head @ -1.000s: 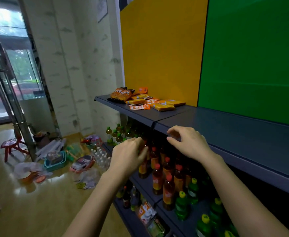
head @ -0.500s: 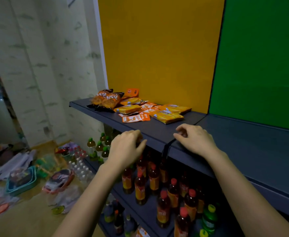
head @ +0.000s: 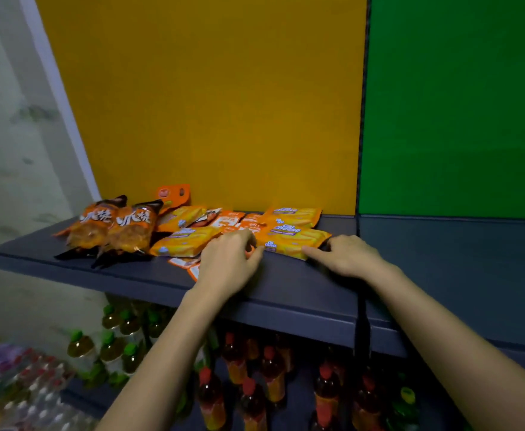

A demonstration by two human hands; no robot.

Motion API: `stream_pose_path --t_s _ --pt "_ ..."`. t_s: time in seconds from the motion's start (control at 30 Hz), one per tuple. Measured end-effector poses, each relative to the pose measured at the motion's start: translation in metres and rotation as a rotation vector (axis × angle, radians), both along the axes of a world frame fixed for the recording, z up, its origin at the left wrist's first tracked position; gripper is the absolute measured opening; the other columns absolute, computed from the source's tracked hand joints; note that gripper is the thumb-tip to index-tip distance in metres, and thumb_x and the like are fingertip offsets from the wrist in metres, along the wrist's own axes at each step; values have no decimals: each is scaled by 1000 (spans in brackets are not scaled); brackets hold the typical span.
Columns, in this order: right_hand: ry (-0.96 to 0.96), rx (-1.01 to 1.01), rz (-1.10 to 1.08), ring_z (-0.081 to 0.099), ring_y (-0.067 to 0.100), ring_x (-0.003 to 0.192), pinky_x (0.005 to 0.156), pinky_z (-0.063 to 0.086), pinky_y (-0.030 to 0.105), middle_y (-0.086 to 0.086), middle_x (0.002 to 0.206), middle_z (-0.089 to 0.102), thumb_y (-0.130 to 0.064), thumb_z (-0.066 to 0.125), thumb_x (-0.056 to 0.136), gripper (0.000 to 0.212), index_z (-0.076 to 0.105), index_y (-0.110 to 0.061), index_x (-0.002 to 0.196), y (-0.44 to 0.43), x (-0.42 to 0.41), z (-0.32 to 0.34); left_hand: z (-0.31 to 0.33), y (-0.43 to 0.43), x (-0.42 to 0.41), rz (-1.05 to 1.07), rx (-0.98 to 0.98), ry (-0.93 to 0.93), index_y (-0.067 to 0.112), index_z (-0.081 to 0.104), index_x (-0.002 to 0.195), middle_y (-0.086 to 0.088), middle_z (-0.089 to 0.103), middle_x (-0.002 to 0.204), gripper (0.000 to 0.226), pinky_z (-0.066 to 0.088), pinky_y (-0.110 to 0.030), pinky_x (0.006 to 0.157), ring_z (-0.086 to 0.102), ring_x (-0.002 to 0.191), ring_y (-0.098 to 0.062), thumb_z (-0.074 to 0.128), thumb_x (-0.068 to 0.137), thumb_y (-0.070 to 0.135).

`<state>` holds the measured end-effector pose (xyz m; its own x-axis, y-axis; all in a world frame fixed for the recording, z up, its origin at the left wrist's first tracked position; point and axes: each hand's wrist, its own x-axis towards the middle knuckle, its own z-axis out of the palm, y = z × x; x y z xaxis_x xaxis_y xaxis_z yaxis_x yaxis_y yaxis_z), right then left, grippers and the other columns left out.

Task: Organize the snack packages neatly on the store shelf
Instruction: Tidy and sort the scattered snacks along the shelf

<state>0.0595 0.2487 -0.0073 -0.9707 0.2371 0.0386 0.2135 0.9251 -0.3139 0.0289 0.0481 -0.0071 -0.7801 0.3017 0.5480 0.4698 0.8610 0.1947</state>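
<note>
Snack packages lie in a loose heap on the dark shelf [head: 286,284], against the yellow back panel. At the left are two orange chip bags [head: 115,228]. Yellow cheese cracker packs [head: 295,239] and small orange sachets [head: 230,219] lie across one another in the middle. An orange carton [head: 174,194] leans at the back. My left hand [head: 227,264] is curled over the sachets at the front, with one pinched between thumb and fingers. My right hand [head: 346,256] rests on the shelf, its index finger touching the front edge of the nearest cracker pack.
The shelf continues bare to the right under the green panel [head: 457,104]. A dark divider [head: 362,321] splits its front edge. Below stand red-capped bottles [head: 270,377] and green-capped bottles [head: 112,346]. Wrapped bottle packs [head: 21,384] lie on the floor at the lower left.
Both hands moved up from the shelf's front lip and in to the snack heap. The view swung right and closer to the shelf, and the doorway and the floor clutter dropped out of sight.
</note>
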Motion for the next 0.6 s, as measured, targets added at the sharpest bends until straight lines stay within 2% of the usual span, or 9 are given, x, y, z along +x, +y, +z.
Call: stream_pose_path --t_s 0.13,0.23,0.33,0.47,0.6 --pt "-69 -10 -163 47 31 127 97 41 40 10 141 48 -84 32 73 95 49 -14 134 -18 -26 9 3 -11 -40 -83 -26 10 20 62 104 -1 67 107 26 44 -33 76 60 101 -23 50 91 40" --pt "-77 -49 -241 47 33 127 98 40 42 11 144 45 -90 33 64 104 47 -17 136 -25 -45 9 3 -12 -62 -140 -17 20 20 62 102 1 67 107 26 44 -32 76 60 100 -21 49 92 40" --pt "-57 -101 -301 44 33 130 102 38 42 13 146 41 -88 46 59 110 42 -14 140 -30 -58 8 5 -7 -77 -164 -16 29 19 63 101 0 68 106 26 40 -30 72 60 101 -21 50 91 39" --pt "-27 -234 -325 51 29 123 100 44 38 10 137 52 -78 65 55 101 50 -14 131 -34 -73 9 8 -1 -94 -157 -25 8 17 64 101 -1 69 106 28 41 -31 73 60 102 -23 49 91 40" --pt "20 -492 -307 55 25 118 96 47 34 9 132 55 -53 80 61 83 52 -10 126 -27 -81 11 14 2 -106 -122 -10 -31 16 63 103 -4 68 108 29 44 -34 76 59 103 -26 49 91 38"
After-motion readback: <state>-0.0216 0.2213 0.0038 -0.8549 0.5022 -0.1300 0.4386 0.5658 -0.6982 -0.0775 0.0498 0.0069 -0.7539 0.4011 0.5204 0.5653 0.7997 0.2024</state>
